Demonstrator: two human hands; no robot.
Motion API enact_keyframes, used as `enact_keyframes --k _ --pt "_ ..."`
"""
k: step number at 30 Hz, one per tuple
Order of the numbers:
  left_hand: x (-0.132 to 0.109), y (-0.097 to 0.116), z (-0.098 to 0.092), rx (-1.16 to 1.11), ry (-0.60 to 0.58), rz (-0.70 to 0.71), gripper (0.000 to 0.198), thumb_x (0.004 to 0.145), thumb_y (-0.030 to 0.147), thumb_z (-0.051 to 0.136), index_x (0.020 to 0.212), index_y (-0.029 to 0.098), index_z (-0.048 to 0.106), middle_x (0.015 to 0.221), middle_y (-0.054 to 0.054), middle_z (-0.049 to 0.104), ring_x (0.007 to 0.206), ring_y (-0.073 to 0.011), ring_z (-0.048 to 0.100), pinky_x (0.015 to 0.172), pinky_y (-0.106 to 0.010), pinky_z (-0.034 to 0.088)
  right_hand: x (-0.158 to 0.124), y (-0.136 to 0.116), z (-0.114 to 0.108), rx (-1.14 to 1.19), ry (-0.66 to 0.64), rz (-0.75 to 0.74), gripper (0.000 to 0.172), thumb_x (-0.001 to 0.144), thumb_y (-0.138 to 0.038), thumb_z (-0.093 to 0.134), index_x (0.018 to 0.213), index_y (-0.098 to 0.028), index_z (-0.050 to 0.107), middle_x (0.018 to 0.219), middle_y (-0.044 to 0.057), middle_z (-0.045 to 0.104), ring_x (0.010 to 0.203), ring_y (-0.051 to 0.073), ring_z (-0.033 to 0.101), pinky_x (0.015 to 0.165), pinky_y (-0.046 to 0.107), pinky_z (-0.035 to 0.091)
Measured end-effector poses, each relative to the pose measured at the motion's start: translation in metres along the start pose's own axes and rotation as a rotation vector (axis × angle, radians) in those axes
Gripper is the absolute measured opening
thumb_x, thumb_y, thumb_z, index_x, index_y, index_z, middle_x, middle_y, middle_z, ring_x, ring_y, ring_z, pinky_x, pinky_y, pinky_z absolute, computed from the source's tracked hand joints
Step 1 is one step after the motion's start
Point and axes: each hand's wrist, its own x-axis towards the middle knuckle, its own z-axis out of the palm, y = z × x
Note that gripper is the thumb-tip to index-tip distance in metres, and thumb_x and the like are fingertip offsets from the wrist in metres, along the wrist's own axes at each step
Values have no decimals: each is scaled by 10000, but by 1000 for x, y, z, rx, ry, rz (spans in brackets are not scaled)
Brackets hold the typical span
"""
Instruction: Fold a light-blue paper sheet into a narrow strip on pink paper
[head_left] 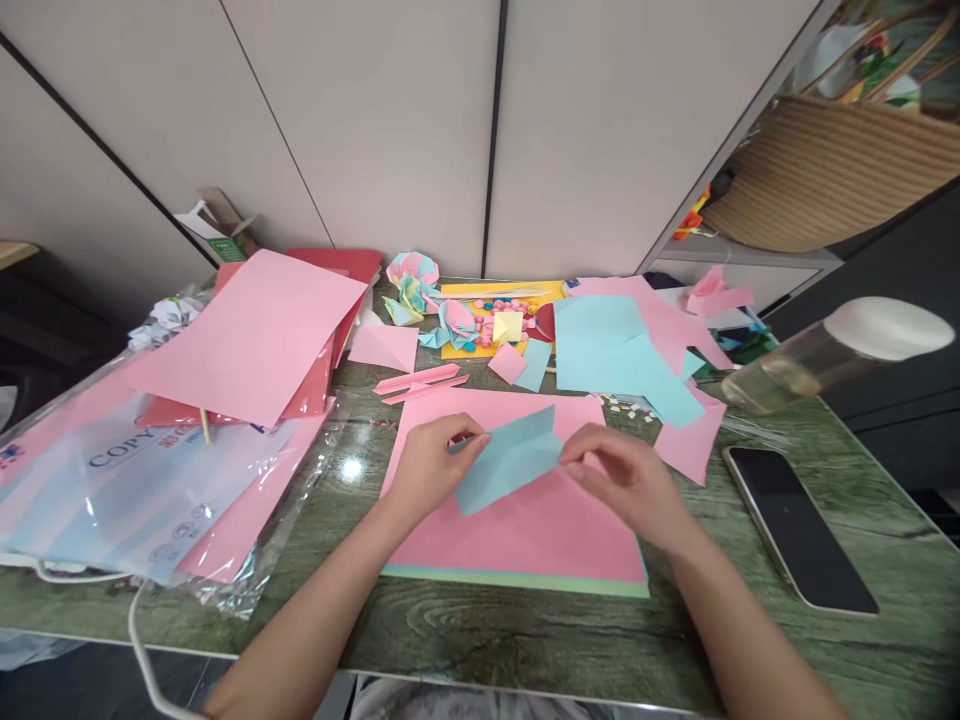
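A small sheet of light blue paper (506,468), creased lengthwise and partly folded, is held up between my hands. My left hand (439,455) pinches its left end between thumb and fingers. At the right end, my right hand (619,470) grips the edge with thumb and index finger. Beneath lies a stack of coloured paper (517,545), pink on top with blue and green edges showing below. Folded pink paper strips (420,382) rest just behind the stack. Farther back sit crumpled paper flowers (456,325) in pink, blue and yellow.
A clear bottle with a white cap (832,350) and a phone (799,525) occupy the right side. Pink sheets (259,335) and a plastic paper package (150,480) cover the left. Blue paper pieces (600,345) and a yellow card with beads (457,350) lie near the cabinet wall.
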Motion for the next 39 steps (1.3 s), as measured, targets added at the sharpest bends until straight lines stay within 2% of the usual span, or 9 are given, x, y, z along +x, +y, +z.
enact_keyframes --k 2,4,10,17,21,25,29,32,39 --pt "-2 -1 9 -71 29 -28 150 802 310 581 720 188 607 727 11 620 695 -133 538 675 -246 396 -1 -3 16 47 -144 81 97 837 -285 557 873 -218 618 859 30 647 790 166 593 732 303 465" --pt "-3 -3 16 -160 34 -64 200 821 363 551 738 182 566 714 12 588 665 -125 531 626 -236 406 1 0 27 110 -168 191 159 846 -340 545 925 -218 610 924 39 660 859 182 614 779 322 477" --pt "-2 -9 27 -347 -71 -145 243 821 414 543 761 181 508 688 28 538 602 -103 500 548 -212 383 11 17 35 502 -46 345 303 841 -433 543 1065 -234 500 896 28 651 833 184 635 809 372 500" --pt "-12 10 23 -388 -409 -94 209 771 359 634 736 153 615 749 -26 612 736 -156 564 706 -271 443 10 11 25 747 221 419 245 767 -399 644 925 -227 568 730 -18 579 648 122 541 630 254 459" --pt "-14 14 21 -548 -411 3 326 829 474 535 961 187 616 1053 -85 594 1026 -219 534 895 -338 412 4 -2 25 922 20 611 278 692 -400 691 883 -211 620 659 -18 572 541 114 510 508 233 417" --pt "-13 10 23 -703 -426 -68 565 775 544 575 1258 281 443 1344 -82 433 1220 -248 411 955 -364 382 -1 -8 29 1025 -216 626 305 685 -357 689 940 -196 643 759 20 631 605 132 569 563 248 458" --pt "-9 7 16 -603 -447 -186 362 745 450 638 1002 201 591 963 -54 598 871 -188 554 733 -280 432 0 -3 26 938 -161 612 249 722 -331 673 917 -183 632 781 33 631 661 143 588 616 263 477" --pt "-4 5 4 -529 -367 -198 257 726 408 656 739 165 571 708 2 533 664 -126 491 599 -229 374 2 3 21 808 -55 582 201 716 -339 681 801 -182 590 697 1 573 610 125 537 574 245 443" --pt "1 9 -10 -184 -390 -97 213 779 343 586 677 166 528 678 28 479 661 -114 431 610 -230 327 4 9 21 481 5 405 269 768 -385 627 681 -191 464 646 -47 439 610 102 439 559 225 356"
